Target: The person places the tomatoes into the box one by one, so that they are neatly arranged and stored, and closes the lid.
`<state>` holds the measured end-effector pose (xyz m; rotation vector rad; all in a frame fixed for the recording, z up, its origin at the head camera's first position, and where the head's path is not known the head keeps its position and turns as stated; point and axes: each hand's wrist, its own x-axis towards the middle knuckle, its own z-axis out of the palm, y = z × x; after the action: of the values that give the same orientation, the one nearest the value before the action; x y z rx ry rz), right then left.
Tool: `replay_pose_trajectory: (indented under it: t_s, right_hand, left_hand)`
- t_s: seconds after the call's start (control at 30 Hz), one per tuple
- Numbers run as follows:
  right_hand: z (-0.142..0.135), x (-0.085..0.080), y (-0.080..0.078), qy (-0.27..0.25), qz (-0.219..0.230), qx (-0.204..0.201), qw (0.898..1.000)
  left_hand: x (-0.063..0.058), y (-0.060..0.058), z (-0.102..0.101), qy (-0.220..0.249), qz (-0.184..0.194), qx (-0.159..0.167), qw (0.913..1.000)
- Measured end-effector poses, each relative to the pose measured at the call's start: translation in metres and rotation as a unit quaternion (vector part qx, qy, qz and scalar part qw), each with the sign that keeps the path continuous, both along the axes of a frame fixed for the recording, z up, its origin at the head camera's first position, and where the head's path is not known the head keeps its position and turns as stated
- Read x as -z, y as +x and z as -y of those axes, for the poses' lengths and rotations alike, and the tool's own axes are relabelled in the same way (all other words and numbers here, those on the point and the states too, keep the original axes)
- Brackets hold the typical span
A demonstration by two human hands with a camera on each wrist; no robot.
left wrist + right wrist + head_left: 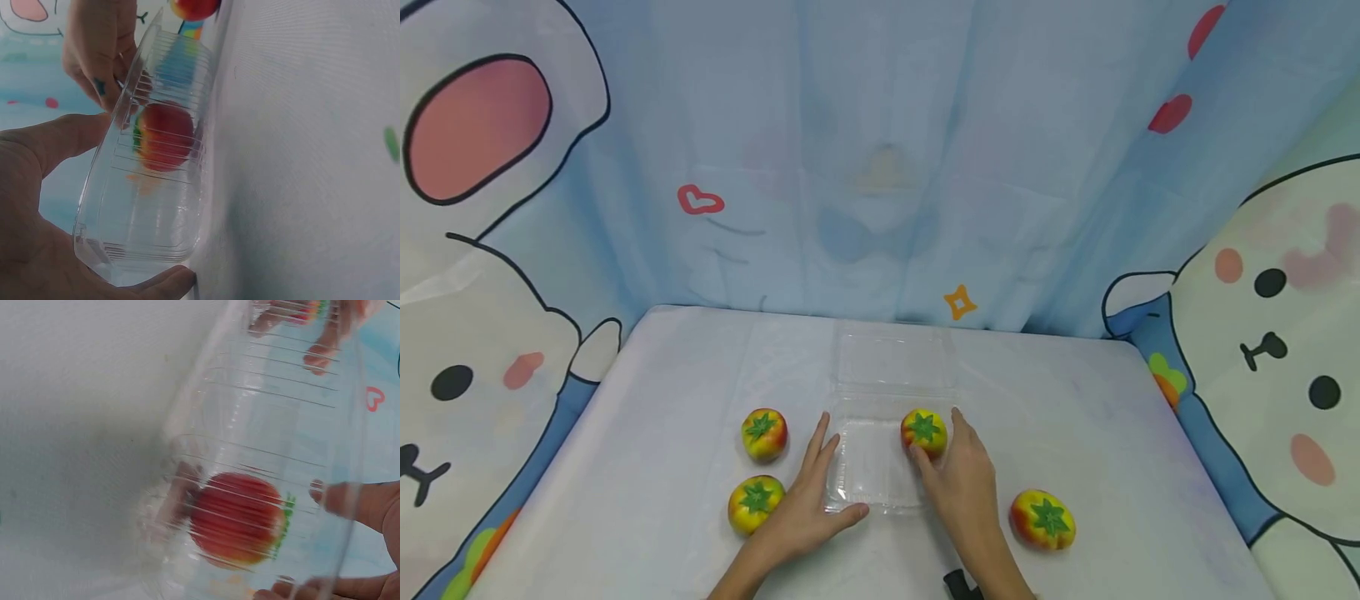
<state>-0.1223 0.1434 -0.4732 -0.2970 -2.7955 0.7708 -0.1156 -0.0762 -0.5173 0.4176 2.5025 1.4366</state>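
An unlidded clear plastic box (872, 467) lies on the white table, its hinged lid (891, 358) folded back behind it. In its right part sits a red-and-yellow toy persimmon (924, 431) with a green star-shaped leaf, also seen through the ribbed wall as a red fruit (237, 519) in the right wrist view. My right hand (966, 479) is over the box's right side, thumb and fingers spread around the persimmon without visibly gripping it. My left hand (805, 508) rests along the box's left side, fingers extended and thumb apart near the front corner.
Two more toy persimmons, one farther back (764, 435) and a nearer one (756, 504), lie left of the box, the nearer beside my left hand. Another persimmon (1042, 519) lies right of my right wrist. A patterned blue curtain (880, 167) hangs behind the table.
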Motion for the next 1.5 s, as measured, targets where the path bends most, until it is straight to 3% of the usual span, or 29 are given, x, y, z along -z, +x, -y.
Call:
replay_pose_trajectory:
  t_s: [0.2, 0.37, 0.53, 0.73, 0.9, 1.07, 1.3, 1.5]
  right_hand:
    - [-0.001, 0.000, 0.009, 0.031, -0.049, -0.038, 0.998]
    - [-0.008, 0.003, 0.018, 0.006, -0.063, -0.061, 0.996]
    - [-0.033, -0.005, 0.035, 0.002, -0.071, -0.039, 0.997]
    - [-0.082, -0.011, 0.053, 0.004, -0.099, 0.015, 0.995]
    - [-0.121, -0.006, 0.062, 0.002, -0.034, 0.046, 0.998]
    - [-0.145, 0.004, 0.068, -0.054, 0.032, 0.067, 0.996]
    - [-0.166, 0.018, 0.071, -0.197, 0.154, 0.069, 0.966]
    - [-0.178, 0.027, 0.072, -0.233, 0.173, 0.057, 0.955]
  left_hand:
    - [0.000, -0.001, 0.000, -0.004, -0.008, -0.002, 1.0000]
    - [0.000, -0.001, 0.000, -0.002, -0.007, -0.004, 1.0000]
    - [0.001, -0.001, 0.000, 0.003, 0.004, -0.001, 1.0000]
    - [0.001, -0.001, -0.001, 0.006, 0.007, 0.000, 1.0000]
    - [0.002, -0.002, -0.001, 0.005, 0.005, 0.000, 1.0000]
    - [0.001, -0.001, 0.000, 0.002, 0.007, 0.001, 1.0000]
    - [0.000, -0.001, 0.001, 0.008, 0.008, 0.005, 0.9999]
    - [0.001, -0.001, 0.001, 0.008, 0.008, 0.004, 0.9999]
